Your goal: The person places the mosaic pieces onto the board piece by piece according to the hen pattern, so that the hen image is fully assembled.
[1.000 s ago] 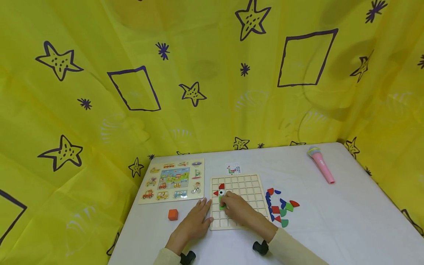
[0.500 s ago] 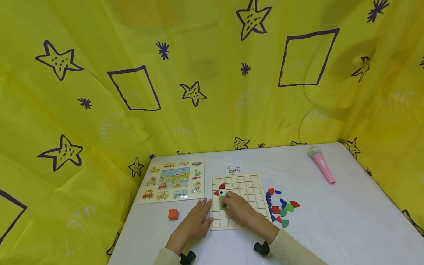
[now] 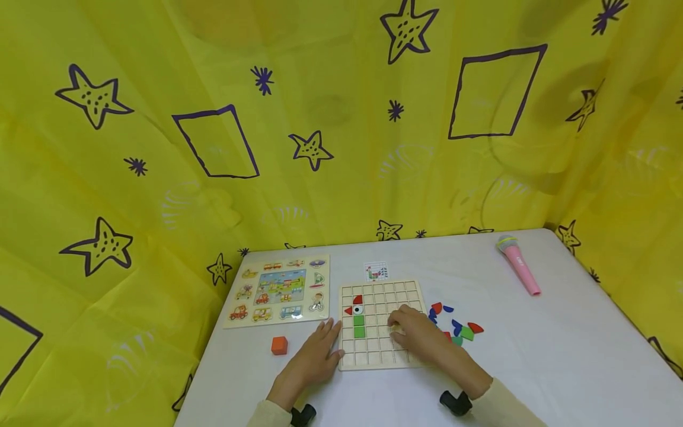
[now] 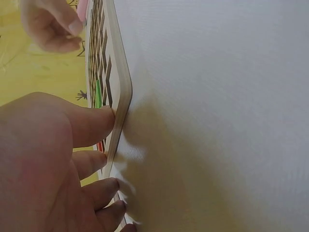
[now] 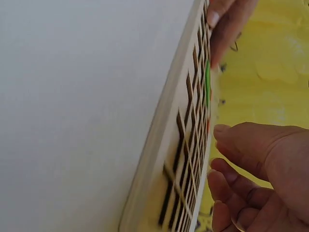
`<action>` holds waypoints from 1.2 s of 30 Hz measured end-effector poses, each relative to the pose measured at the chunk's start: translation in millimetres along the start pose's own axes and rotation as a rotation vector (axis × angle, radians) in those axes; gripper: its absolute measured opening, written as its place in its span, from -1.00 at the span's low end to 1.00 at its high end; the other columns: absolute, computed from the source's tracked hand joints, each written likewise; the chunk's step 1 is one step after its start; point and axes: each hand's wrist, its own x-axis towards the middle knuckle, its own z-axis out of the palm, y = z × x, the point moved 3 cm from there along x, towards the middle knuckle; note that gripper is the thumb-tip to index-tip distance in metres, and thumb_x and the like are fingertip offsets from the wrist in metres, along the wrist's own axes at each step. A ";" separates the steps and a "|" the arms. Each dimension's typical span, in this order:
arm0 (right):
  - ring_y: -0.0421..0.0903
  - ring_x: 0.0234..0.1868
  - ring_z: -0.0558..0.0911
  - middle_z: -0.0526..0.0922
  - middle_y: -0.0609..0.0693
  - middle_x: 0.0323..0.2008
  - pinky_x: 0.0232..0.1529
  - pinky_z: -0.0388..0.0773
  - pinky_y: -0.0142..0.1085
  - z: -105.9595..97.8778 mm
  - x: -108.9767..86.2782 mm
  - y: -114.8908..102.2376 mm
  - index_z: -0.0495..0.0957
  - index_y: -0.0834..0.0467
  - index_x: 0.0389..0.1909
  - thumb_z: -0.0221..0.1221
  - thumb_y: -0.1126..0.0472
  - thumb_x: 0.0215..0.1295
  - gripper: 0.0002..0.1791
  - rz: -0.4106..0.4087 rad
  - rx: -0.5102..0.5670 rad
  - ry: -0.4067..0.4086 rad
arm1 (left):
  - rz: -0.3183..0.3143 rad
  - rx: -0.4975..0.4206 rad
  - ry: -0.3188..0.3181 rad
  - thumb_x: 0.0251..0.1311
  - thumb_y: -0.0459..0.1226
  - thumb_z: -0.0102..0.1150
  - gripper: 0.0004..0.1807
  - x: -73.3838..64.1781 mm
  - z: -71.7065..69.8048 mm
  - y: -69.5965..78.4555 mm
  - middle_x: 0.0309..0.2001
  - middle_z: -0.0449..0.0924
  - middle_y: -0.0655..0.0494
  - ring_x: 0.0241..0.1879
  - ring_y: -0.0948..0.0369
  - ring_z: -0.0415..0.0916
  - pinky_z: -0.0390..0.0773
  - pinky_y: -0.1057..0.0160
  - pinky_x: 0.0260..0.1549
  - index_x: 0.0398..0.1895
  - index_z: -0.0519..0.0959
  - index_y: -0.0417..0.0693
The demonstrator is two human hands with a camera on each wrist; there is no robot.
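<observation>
My left hand [image 3: 320,356] rests with extended fingers against the left edge of the wooden grid board [image 3: 373,357]. In the left wrist view, its thumb [image 4: 94,123] touches the board's edge. My right hand [image 3: 418,335] is over the right part of the board. The right wrist view shows its thumb [image 5: 246,145] apart from loosely bent fingers, with nothing between them. On the board's left side, a red quarter-round piece [image 3: 358,299], a small red triangle [image 3: 348,311] and a white eye piece [image 3: 358,309] sit above two green squares [image 3: 359,327].
Loose red, blue and green pieces [image 3: 467,333] lie right of the board, partly hidden by my right hand. A pattern card [image 3: 376,271] is behind it. A vehicle puzzle [image 3: 283,320], an orange cube [image 3: 279,345] and a pink toy microphone [image 3: 520,270] also lie on the table.
My right hand has let go of the lower green square and moved right across the board, leaving both green squares in view. The left hand has stayed at the board's edge.
</observation>
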 end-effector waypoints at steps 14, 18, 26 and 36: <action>0.00 -0.13 0.58 0.61 0.09 -0.13 0.01 0.72 0.01 -63.1 -40.6 84.4 0.66 0.22 -0.06 0.42 0.19 0.34 -0.75 0.223 0.020 -0.042 | 0.004 -0.007 0.001 0.52 -0.05 0.14 -0.24 -1.8 0.6 -1.2 0.66 0.11 -0.16 0.65 -0.20 0.02 0.18 -0.27 0.55 0.66 0.19 -0.11; -0.01 -0.16 0.53 0.58 0.06 -0.20 -0.06 0.67 -0.05 -65.8 -52.0 89.0 0.65 0.22 -0.10 0.45 0.18 0.29 -0.72 0.260 0.063 -0.087 | 0.001 0.000 -0.001 0.52 -0.04 0.13 -0.24 -1.4 1.8 -1.8 0.66 0.11 -0.15 0.65 -0.19 0.03 0.18 -0.27 0.55 0.67 0.19 -0.09; -0.06 -0.18 0.48 0.51 -0.03 -0.27 -0.13 0.55 -0.16 -55.4 -74.4 83.5 0.59 0.13 -0.19 0.55 0.14 0.15 -0.65 0.276 0.114 -0.138 | 0.009 -0.001 0.005 0.52 -0.04 0.14 -0.24 -0.5 0.5 -0.6 0.67 0.10 -0.15 0.65 -0.19 0.02 0.18 -0.28 0.55 0.67 0.18 -0.08; -0.10 -0.23 0.48 0.46 -0.04 -0.35 -0.25 0.49 -0.29 -36.1 -85.5 83.4 0.56 0.11 -0.21 0.53 0.21 0.19 -0.69 0.298 0.124 -0.103 | 0.001 -0.003 0.003 0.54 -0.03 0.10 -0.25 1.8 1.5 -0.3 0.67 0.09 -0.13 0.66 -0.17 0.00 0.17 -0.26 0.56 0.68 0.17 -0.07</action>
